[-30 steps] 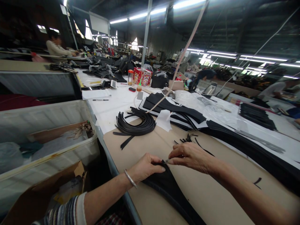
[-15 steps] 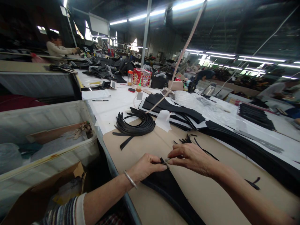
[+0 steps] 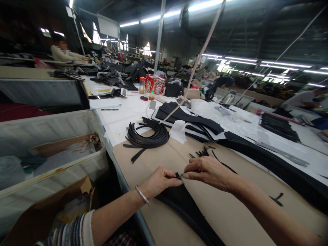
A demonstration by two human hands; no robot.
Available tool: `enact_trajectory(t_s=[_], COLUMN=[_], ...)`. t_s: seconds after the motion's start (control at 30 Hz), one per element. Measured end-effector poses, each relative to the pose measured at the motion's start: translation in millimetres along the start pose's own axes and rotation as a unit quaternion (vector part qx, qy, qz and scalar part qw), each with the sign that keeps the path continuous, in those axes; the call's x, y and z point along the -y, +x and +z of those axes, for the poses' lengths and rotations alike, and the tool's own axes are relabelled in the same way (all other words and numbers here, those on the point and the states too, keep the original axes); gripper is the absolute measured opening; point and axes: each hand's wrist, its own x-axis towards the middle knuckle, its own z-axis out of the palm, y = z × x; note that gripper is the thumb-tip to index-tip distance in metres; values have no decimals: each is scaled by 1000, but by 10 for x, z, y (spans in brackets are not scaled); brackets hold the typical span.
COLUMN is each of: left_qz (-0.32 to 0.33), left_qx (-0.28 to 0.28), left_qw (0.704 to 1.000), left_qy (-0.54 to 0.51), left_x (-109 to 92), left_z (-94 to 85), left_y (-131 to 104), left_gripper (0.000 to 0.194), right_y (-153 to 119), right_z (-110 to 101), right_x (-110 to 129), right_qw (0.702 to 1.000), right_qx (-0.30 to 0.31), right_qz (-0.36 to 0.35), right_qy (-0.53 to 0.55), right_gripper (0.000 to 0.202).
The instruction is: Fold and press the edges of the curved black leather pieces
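A long black piece of material (image 3: 188,208), leather-like, lies across the tan board (image 3: 164,222) with its narrow end raised between my hands. My left hand (image 3: 164,179) pinches that narrow end between thumb and fingers. Just to the right, my right hand (image 3: 205,171) has its fingertips closed on a small, thin thing at the same end, too small to make out. Short black strips (image 3: 203,151) lie behind my right hand. Farther back rests a coiled bundle of black strips (image 3: 148,136).
Black cut pieces (image 3: 188,116) are stacked at the back beside clear plastic wrap (image 3: 225,116). A long black roll (image 3: 269,164) runs along the right. White bins (image 3: 99,160) stand left of the table edge. A hose (image 3: 191,78) hangs over the table. A person (image 3: 61,51) sits far left.
My right fingertips have shifted very slightly at the end of the black piece. My left hand keeps its pinch. The person at far left has moved their arms.
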Motion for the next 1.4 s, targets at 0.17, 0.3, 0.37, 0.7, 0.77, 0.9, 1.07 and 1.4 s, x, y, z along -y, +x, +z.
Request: enact_trajectory(t_s=[0.17,0.3,0.37,0.7,0.77,0.9,1.07,1.4], left_qz=[-4,-8,-11,-22,-24,-29,-24,43], left_qx=[5,1,-2,-6,-7,-8,-9,7], left_qw=[1000,1000,1000,1000,1000,1000,1000,972], left_qy=[3,11,12,0,-2,-6,-7,229], left_x=[-61,-80,-80,-39,-30,-33,-51,87], left_z=[13,14,16,17,17,25,22,-56], left_y=[-9,-10,-12,-14,-19,-30,-26,-126], left_gripper=[39,39,40,37,36,34,34,29], right_y=[6,12,15,20,22,23,23,-255], right_z=[7,33,46,50,52,66,97,346], right_x=[1,-11,-19,-30,-29,-30,-34,-280], right_qw=[1000,999,999,997,997,998,998,964], right_qx=[2,4,3,7,6,-2,-17,-160], right_qz=[9,21,25,52,52,51,53,160], right_qy=[20,32,41,50,48,44,43,137], right_gripper=[30,29,31,31,31,29,31,48])
